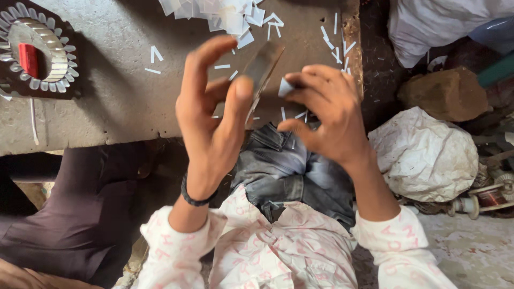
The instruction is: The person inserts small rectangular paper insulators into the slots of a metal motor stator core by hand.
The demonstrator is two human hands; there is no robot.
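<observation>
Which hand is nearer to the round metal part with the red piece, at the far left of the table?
Left. The left hand is nearer the round metal part, though apart from it. The right hand is farther right, beyond the left hand.

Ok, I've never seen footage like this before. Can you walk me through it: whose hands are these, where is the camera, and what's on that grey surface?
There is no machine here. One camera sits on a person's head and looks down at their own two bare hands, above their lap.

The left hand holds a thin, flat metal strip upright between thumb and fingers. The right hand pinches a small white slip beside it.

Beyond the hands is a grey work surface. On it lie a heap of white paper pieces at the top edge, loose white slivers, and at the far left a round slotted metal ring with white slips in its slots.

White sacks lie at the right.
</observation>
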